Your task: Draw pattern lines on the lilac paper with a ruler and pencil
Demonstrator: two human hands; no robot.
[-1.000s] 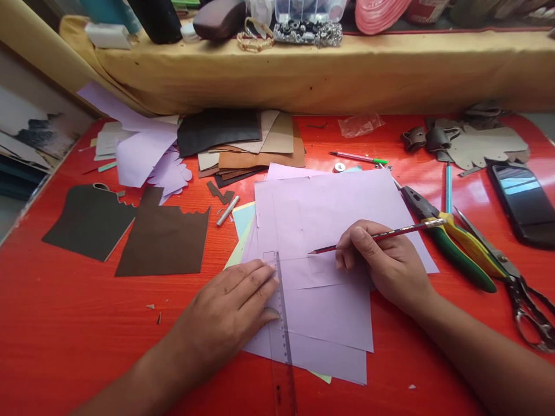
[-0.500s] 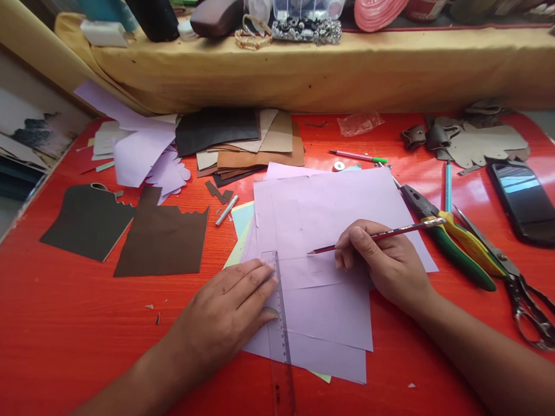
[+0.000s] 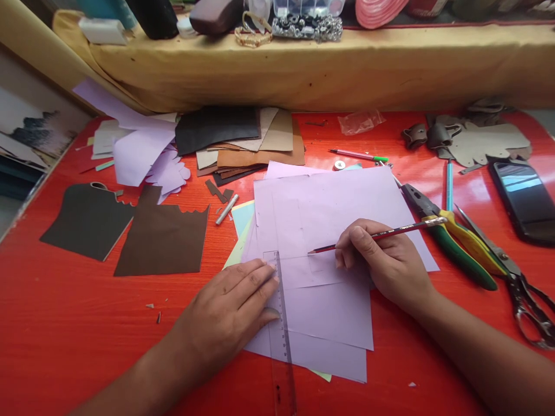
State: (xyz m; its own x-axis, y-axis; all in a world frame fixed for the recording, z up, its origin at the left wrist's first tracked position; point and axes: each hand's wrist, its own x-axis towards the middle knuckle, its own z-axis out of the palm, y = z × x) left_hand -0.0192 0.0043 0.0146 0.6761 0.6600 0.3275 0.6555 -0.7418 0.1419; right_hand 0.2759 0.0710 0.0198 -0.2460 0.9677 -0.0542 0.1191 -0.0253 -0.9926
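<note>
My left hand (image 3: 229, 309) lies flat, fingers stretched out, pressing a clear plastic ruler (image 3: 282, 341) onto lilac paper sheets (image 3: 329, 208) on the red table (image 3: 65, 323). My right hand (image 3: 385, 263) is closed round a red pencil (image 3: 381, 235). The pencil tip rests on the paper a little to the right of the ruler's top end. Faint drawn rectangles show on the top sheet.
Two dark brown leather pieces (image 3: 160, 240) lie to the left, a stack of leather scraps (image 3: 243, 141) at the back. Green-and-yellow pliers (image 3: 451, 242), scissors (image 3: 515, 283), a teal pen (image 3: 448, 185) and a black phone (image 3: 520, 199) lie on the right. A pink pen (image 3: 358, 156) lies behind the paper.
</note>
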